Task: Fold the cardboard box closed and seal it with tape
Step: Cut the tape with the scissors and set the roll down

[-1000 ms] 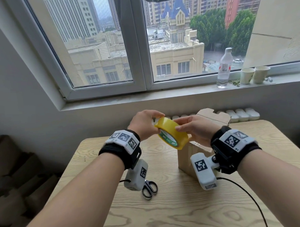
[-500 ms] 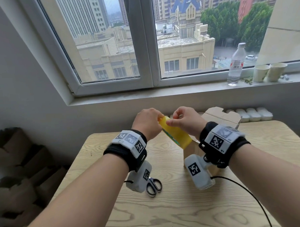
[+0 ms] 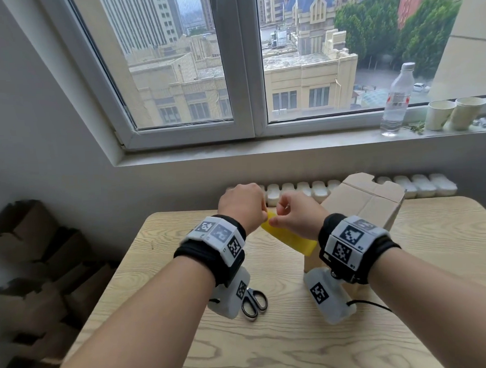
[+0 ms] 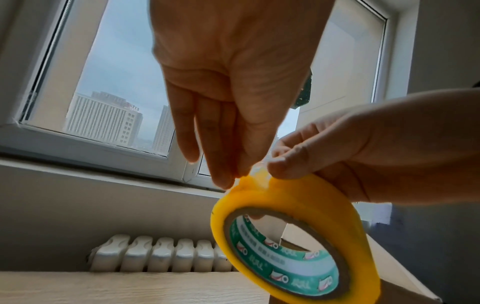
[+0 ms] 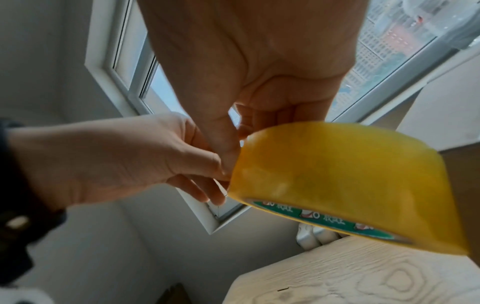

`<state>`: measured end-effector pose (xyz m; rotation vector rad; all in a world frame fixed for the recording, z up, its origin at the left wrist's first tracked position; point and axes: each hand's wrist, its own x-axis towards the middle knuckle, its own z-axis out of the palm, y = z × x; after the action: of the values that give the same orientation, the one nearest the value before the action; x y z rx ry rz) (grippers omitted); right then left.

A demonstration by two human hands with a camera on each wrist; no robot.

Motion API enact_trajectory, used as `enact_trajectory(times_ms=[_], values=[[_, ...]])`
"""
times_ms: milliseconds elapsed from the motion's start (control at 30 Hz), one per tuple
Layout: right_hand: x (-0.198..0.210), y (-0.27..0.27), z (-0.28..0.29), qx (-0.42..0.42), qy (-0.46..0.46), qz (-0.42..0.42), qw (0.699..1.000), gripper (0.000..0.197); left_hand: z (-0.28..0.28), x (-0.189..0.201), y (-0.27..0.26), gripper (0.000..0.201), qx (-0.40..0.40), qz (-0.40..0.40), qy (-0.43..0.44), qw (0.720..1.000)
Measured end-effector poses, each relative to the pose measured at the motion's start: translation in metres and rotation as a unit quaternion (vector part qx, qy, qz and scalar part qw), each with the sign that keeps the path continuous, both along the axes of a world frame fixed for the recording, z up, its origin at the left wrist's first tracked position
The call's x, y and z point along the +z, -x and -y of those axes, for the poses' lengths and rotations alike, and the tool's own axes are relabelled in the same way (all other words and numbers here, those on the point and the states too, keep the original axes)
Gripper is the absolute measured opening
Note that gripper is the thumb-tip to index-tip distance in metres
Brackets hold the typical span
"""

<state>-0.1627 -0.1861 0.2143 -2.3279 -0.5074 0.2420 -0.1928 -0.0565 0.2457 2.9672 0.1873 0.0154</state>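
Observation:
The yellow tape roll (image 3: 290,238) hangs in the air over the table, in front of the brown cardboard box (image 3: 366,204). My right hand (image 3: 298,212) grips the roll (image 5: 337,174), thumb on its outer rim. My left hand (image 3: 242,204) meets it from the left. In the left wrist view, the left hand (image 4: 231,176) pinches a crumpled bit of tape end at the top of the roll (image 4: 298,205), with the right hand (image 4: 363,148) just beside it. The box stands upright behind my right wrist with its top flap raised.
Black-handled scissors (image 3: 254,301) lie on the wooden table (image 3: 297,341) under my left wrist. A water bottle (image 3: 397,98) and two paper cups (image 3: 440,115) stand on the windowsill. A white radiator (image 3: 291,189) runs behind the table. Stacked cardboard (image 3: 33,273) sits at the left.
Both hands have closed in on each other. The roll has turned from showing its green core to edge-on. My left fingers have moved onto the rim and pinch the tape end.

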Motion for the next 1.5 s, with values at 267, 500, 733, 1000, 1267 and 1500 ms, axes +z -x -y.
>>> enact_trajectory(times_ms=[267,500,733,1000,1267,1500], values=[[0.002,0.009,-0.003,0.048,0.106,0.049,0.992,0.025,-0.001,-0.015,-0.001,0.019,-0.027,-0.024,-0.028,0.999],[-0.002,0.010,-0.004,0.066,0.107,0.045,0.991,0.027,-0.009,-0.017,0.002,0.009,-0.061,-0.012,-0.019,0.998],[-0.007,0.007,-0.002,0.064,0.062,0.011,0.996,0.028,-0.026,-0.022,0.006,0.007,-0.101,-0.033,0.087,0.990],[-0.008,0.006,-0.003,0.061,0.020,-0.012,0.998,0.030,-0.037,-0.026,0.009,0.007,-0.097,-0.090,0.265,0.955],[-0.007,0.007,-0.002,0.042,-0.065,-0.032,0.997,0.031,-0.042,-0.022,0.006,0.014,-0.076,-0.086,0.351,0.929],[-0.010,0.011,-0.001,0.049,-0.059,-0.092,0.993,0.044,-0.044,-0.028,0.003,0.016,-0.100,-0.072,0.304,0.945]])
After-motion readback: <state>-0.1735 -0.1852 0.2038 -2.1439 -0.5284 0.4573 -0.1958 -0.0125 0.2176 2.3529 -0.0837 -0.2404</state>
